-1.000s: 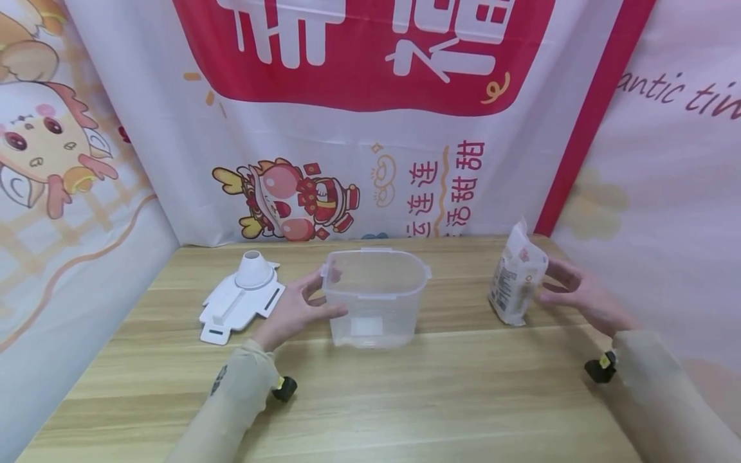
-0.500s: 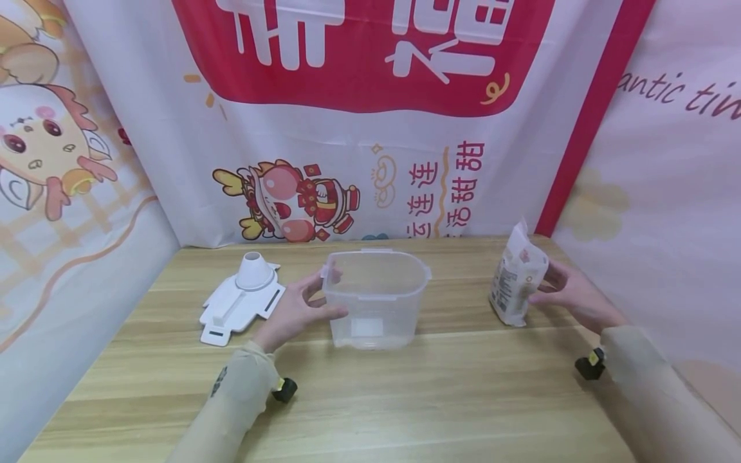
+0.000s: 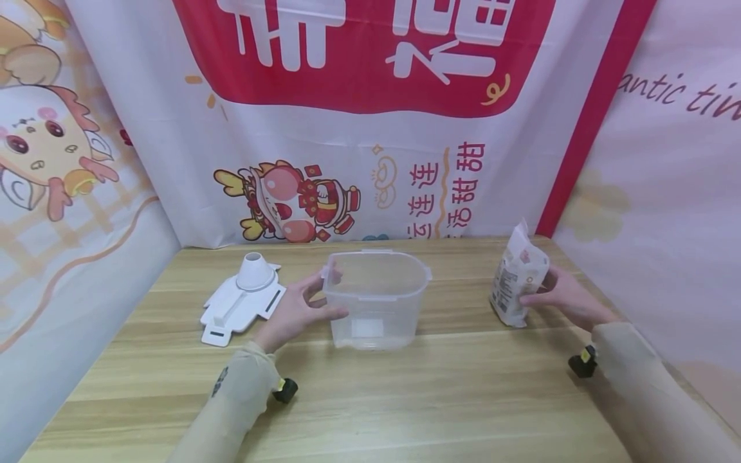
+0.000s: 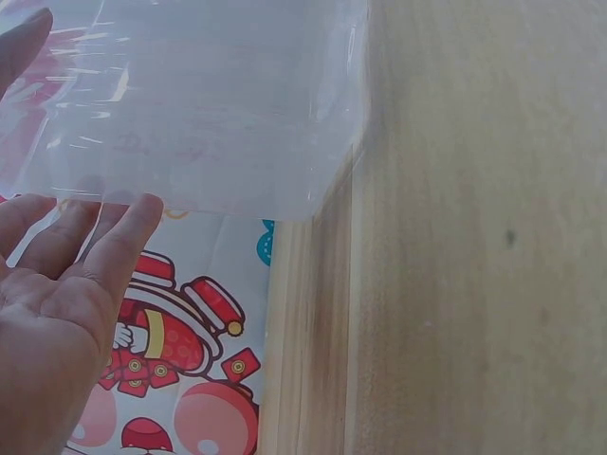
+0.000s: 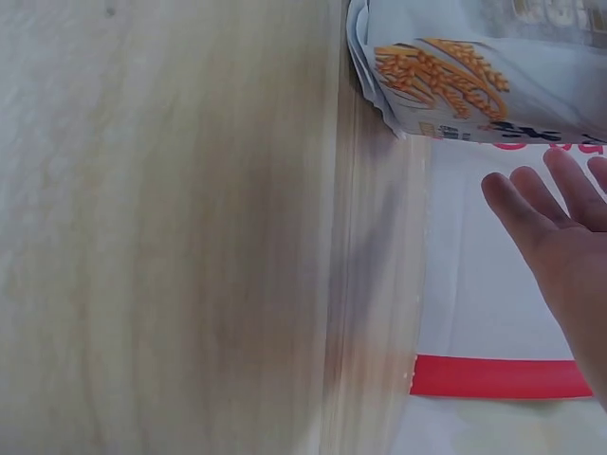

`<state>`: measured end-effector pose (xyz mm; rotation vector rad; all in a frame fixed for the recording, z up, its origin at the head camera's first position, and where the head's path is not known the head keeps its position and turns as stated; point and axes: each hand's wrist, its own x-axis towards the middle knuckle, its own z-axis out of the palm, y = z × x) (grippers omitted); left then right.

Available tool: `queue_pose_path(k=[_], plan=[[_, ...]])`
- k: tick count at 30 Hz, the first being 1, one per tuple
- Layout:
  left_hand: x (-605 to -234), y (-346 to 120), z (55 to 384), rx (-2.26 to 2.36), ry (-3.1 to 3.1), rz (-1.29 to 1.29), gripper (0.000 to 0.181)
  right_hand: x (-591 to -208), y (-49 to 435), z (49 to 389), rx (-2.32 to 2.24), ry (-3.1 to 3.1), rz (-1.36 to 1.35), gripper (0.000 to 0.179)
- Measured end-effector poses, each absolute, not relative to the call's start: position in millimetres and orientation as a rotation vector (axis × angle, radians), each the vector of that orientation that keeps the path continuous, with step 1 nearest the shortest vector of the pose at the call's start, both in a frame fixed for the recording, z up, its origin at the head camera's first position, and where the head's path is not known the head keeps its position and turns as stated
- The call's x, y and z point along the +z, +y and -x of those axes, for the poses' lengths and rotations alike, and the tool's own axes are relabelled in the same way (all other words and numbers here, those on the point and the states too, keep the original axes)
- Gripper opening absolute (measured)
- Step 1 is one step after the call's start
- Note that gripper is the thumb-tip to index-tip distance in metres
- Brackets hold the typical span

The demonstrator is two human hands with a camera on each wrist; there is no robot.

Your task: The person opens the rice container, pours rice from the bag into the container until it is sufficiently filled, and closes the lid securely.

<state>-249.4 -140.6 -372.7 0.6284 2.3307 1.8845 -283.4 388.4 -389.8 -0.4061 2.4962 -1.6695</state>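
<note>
"Wood-grain table [image 3: 405,399]: item count?"

"One clear container [image 3: 376,308], centre; one white panel [image 3: 237,302] with a cone [image 3: 255,271], left; one packet [image 3: 515,286], right."

"Hand count and state?"

"Two. Left hand [image 3: 296,313]: grips the container's left end, thumb in front, fingers behind. Right hand [image 3: 567,297]: spread wide beside the packet; contact cannot be confirmed."

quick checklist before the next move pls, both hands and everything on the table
1. Clear container upright on the table, top uncovered: ok.
2. Left hand around the container's left end: ok.
3. White piece with the cone off the container, lying to its left: ok.
4. Packet standing on end: ok.
5. Right hand has a grip on the packet: not ok; the right wrist view shows its visible fingertips apart from it.
6. Packet opened at the top: cannot tell.
</note>
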Motion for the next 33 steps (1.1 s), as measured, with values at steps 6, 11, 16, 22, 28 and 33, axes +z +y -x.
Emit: queue_pose_path(k=[6,11,16,22,28,33], plan=[[-368.8,-139.0,245.9,1.880,2.330,-0.607,0.078,-395.3,388.8,290.4,-1.739,2.452,0.373,0.069],[-368.5,-139.5,245.5,1.883,2.321,-0.606,0.079,-396.4,388.5,291.2,-1.799,2.391,0.385,0.058],[-369.0,-140.1,245.7,1.886,2.324,-0.610,0.077,-395.4,388.9,291.0,-1.761,2.403,0.390,0.057],[-368.8,-140.7,245.6,1.892,2.318,-0.600,0.077,-397.7,390.6,294.1,-1.729,2.408,0.405,0.058],[-369.1,-141.0,245.6,1.899,2.308,-0.591,0.077,-397.6,392.1,296.8,-1.635,2.468,0.412,0.064],[-368.1,-140.7,245.6,1.885,2.315,-0.581,0.077,-397.2,392.3,297.7,-1.552,2.518,0.411,0.071]])
